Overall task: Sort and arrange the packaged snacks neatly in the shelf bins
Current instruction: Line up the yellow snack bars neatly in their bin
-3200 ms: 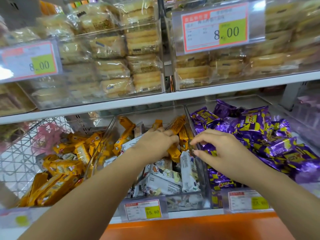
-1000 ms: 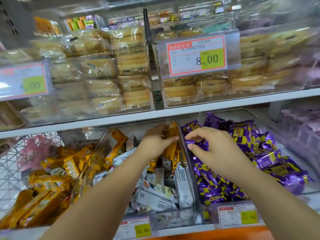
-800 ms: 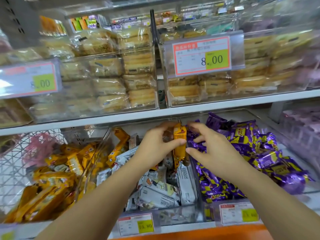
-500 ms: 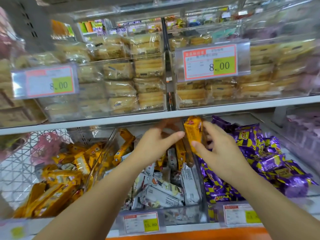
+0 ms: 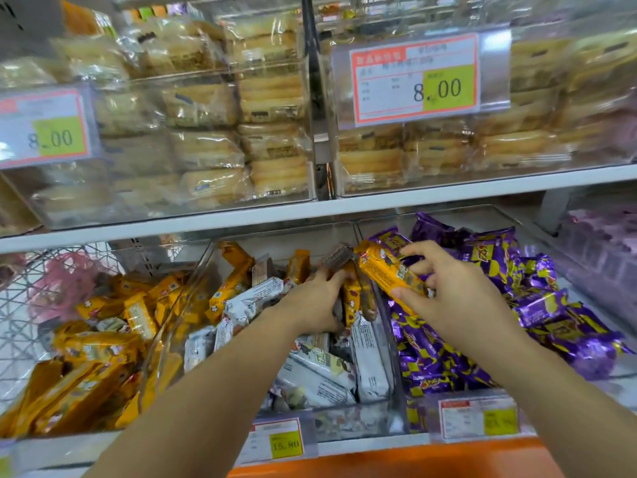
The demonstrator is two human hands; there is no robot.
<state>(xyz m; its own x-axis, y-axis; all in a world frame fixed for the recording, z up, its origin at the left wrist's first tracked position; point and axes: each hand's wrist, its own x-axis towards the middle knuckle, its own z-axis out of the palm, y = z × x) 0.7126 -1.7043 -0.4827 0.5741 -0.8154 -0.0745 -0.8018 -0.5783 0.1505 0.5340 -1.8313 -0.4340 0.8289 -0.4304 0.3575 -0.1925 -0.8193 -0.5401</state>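
- Fingers point(image 5: 420, 249) and thumb of the right hand point(image 5: 451, 298) pinch an orange snack bar point(image 5: 384, 272). The bar is held tilted above the wall between the middle bin point(image 5: 344, 427) and the purple packets point(image 5: 551, 305).
- The left hand point(image 5: 310, 305), forearm stretched forward, is inside the middle bin, its fingers curled round upright orange packets point(image 5: 351, 300) at the bin's right side.
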